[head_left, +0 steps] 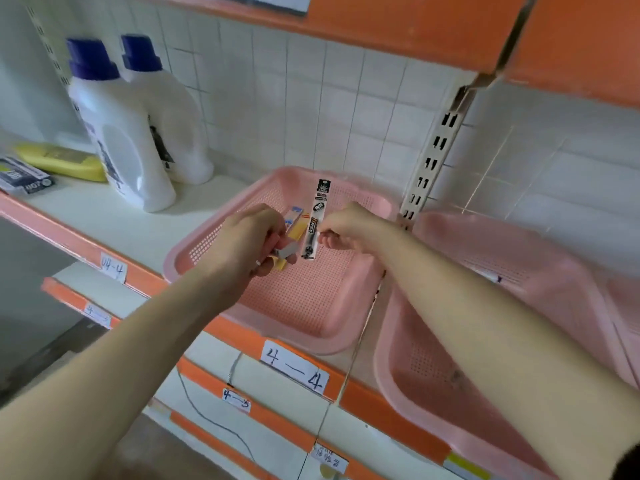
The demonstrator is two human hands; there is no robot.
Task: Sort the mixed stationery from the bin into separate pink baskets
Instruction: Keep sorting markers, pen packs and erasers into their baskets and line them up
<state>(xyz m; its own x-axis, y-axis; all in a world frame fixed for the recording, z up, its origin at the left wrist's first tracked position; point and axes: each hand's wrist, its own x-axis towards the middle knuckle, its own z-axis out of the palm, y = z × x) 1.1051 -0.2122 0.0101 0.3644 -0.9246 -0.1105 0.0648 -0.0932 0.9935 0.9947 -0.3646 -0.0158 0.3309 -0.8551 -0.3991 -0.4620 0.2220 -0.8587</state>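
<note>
R hand [346, 225]: thumb + forefinger pinching long narrow black-and-white pen-refill packet [318, 216] at lower half, from its R edge. Packet nearly upright; long axis w/ top end toward tiled wall, bottom end pointing down at mesh floor of square pink plastic basket [301, 296] directly below.

L hand [247, 242] just beside packet's L edge, curled round a small bundle: grey block eraser [288, 252] and orange-yellow flat packs [297, 225] poking out past the fingers. Touching packet or not: can't tell.

Second pink mesh basket [415, 375] off to R, past slotted shelf upright, under R forearm; thin pen-like item inside, too blurred to name.

Judgement: coming move prob. turns on side. Release here = short drop straight down, end first. Other basket = swing R over both rims, R hand being the nearer one.
</note>
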